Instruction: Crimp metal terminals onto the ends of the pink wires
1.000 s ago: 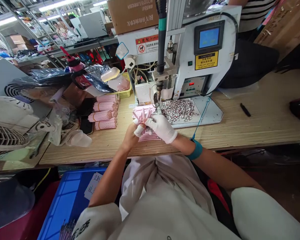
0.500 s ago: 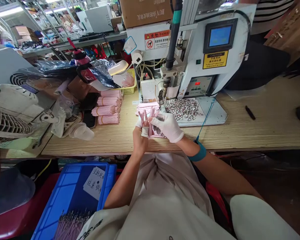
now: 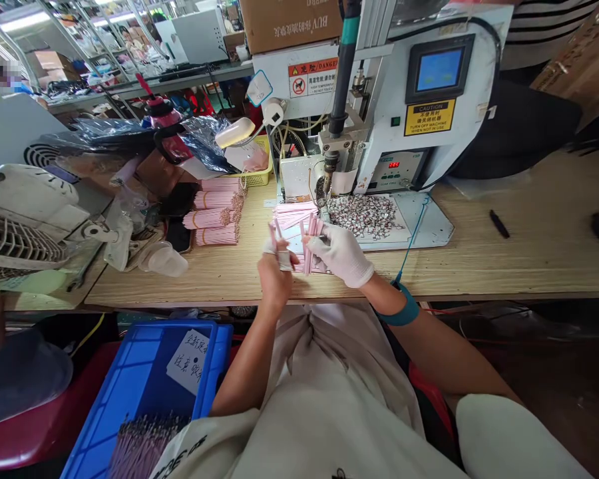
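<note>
My left hand (image 3: pixel 275 271), with white coverings on some fingers, is closed around a few pink wires (image 3: pixel 273 234) that stick up from its grip. Just to the right, my right hand (image 3: pixel 347 258) wears a white glove and pinches a small bunch of pink wires (image 3: pixel 308 253). A gap separates the two hands. More pink wires (image 3: pixel 293 211) lie behind them at the foot of the machine, under the soldering head (image 3: pixel 329 163). A pile of small metal-looking bits (image 3: pixel 367 216) covers part of the white base plate (image 3: pixel 436 229).
Banded bundles of pink wires (image 3: pixel 212 218) lie left on the table. A plastic cup (image 3: pixel 164 259) and a fan (image 3: pixel 27 223) stand farther left. A teal wrist strap's cord (image 3: pixel 413 233) runs to the base plate. Below is a blue bin (image 3: pixel 144 372) holding wires.
My hands have moved apart: the left shifted slightly left with a few wires, the right slightly right with its bunch. The wires in each hand now show separately.
</note>
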`<state>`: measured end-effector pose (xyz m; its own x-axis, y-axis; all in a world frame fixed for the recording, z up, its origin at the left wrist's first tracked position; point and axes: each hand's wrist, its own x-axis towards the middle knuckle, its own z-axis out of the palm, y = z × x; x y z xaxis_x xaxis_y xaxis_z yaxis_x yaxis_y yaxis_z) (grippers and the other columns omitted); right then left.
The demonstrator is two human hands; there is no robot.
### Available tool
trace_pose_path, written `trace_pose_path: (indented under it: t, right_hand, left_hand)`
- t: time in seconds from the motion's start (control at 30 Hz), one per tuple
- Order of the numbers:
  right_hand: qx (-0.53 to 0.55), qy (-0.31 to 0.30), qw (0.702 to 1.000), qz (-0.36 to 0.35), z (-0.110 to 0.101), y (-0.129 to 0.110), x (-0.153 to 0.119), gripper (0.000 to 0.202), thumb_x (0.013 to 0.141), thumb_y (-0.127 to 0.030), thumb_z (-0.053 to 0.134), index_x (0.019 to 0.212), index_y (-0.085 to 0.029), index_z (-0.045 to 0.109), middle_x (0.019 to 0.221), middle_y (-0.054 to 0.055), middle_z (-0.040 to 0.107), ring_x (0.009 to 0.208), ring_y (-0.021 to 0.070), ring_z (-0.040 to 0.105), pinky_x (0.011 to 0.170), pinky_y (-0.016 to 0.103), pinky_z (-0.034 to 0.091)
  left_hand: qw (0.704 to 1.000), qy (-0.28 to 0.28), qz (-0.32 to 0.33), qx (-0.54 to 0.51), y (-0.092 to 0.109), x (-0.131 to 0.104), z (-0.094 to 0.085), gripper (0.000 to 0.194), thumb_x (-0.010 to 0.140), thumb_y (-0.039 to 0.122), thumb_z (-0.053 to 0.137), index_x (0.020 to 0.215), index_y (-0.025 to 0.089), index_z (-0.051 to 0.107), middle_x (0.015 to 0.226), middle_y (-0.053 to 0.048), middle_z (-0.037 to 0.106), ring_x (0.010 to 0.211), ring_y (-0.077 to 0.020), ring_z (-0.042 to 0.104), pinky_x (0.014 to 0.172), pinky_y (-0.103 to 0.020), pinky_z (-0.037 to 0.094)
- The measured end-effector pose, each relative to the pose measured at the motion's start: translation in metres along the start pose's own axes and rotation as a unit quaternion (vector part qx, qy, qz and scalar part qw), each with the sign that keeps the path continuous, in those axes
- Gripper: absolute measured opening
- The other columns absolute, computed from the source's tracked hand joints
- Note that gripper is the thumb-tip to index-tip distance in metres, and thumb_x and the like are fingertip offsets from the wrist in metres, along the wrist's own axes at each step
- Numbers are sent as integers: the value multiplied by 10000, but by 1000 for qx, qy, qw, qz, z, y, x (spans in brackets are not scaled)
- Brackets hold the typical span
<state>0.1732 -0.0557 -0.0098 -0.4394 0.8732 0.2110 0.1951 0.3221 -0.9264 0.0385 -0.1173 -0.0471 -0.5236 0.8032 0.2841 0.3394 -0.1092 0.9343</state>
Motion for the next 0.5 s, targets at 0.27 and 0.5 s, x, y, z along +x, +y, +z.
trace_pose_path:
  t: [0.27,0.5]
  right_hand:
    - [122,9,992,-22,4,-1,-3,219,787,-365,626,808,-148,628,624,20,616,589,163,602,543,257,492]
    - [159,4,987,35,0,1,-4,227,746,-367,671,768,-142,659,645,32,632,521,158,581,470,265,486]
  left_hand:
    - [988,-84,-36,-122,20,-5,5,342,886,515,463,867,179,528,598,28,555,453,-77,497,444,-180,414]
    - [977,-130,-67,-152,31,-20,17,363,870,480,526,1073,181,559,619,34,535,397,-42,388,353,-167,269]
